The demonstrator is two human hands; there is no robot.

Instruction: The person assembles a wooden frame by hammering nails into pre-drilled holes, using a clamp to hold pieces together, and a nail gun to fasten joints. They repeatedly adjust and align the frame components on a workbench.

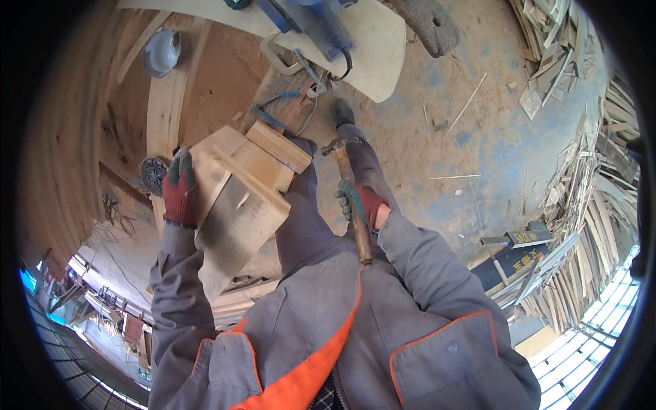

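My left hand (180, 190), in a red and green glove, grips the left edge of a wooden box assembly (240, 205) made of nailed boards, held up in front of my chest. My right hand (362, 203), gloved the same way, is closed around the wooden handle of a claw hammer (348, 195). The hammer's metal head (334, 145) points away from me, to the right of the box and apart from it. My grey trouser leg and dark shoe (342, 111) show beyond the hammer.
A blue power tool (314, 24) sits on a pale board (372, 48) ahead. A grey round lid (161, 51) lies on planks at the left. Piles of wood strips and offcuts (588, 178) line the right side. Sawdust covers the floor (471, 137).
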